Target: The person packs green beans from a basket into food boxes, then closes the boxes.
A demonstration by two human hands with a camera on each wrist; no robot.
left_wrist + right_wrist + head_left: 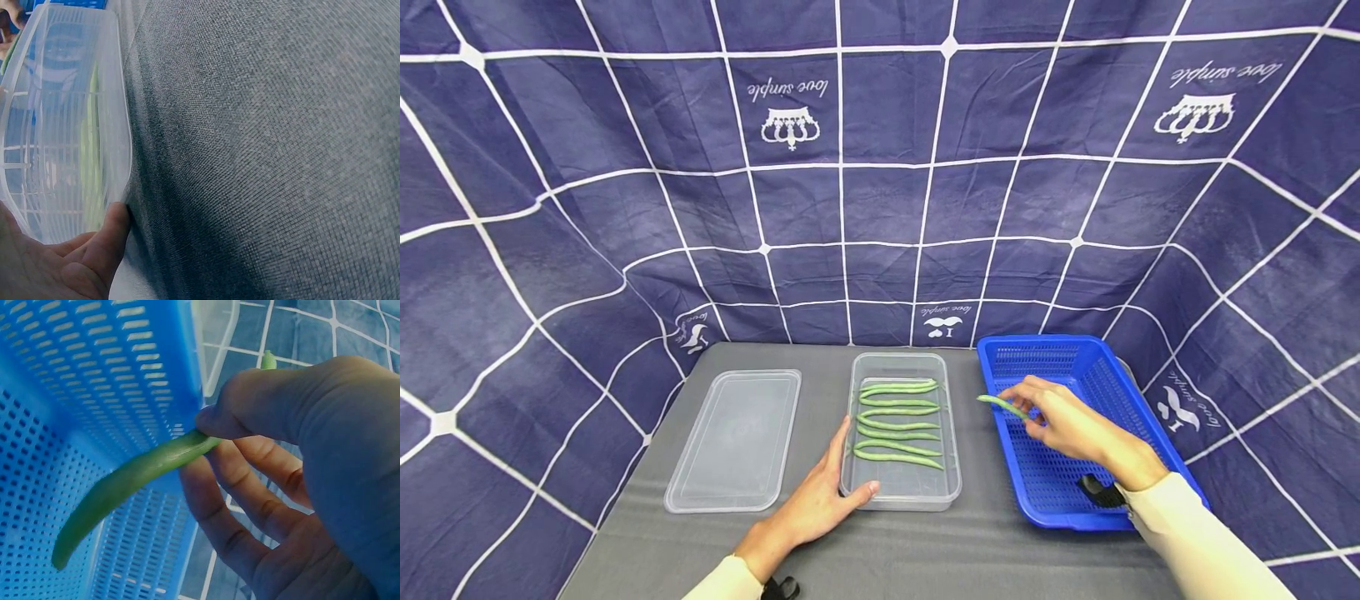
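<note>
My right hand (1071, 423) pinches a green bean (995, 402) between thumb and fingers, over the left side of a blue plastic basket (1011, 467). In the right wrist view the curved green bean (128, 478) crosses in front of the basket's slotted wall. A clear plastic container (891, 490) stands in the middle, with several green beans (898, 426) laid crosswise inside. My left hand (820, 500) rests at its left near corner, fingers along the side and thumb at the near edge. From the left wrist, a fingertip (119, 215) shows right at the container's lower edge.
A translucent flat lid (737, 442) lies on the grey cloth-covered table (925, 550) to the left. Blue grid-patterned cloth (880, 200) stands up behind and at both sides. The basket reaches close to the right cloth wall.
</note>
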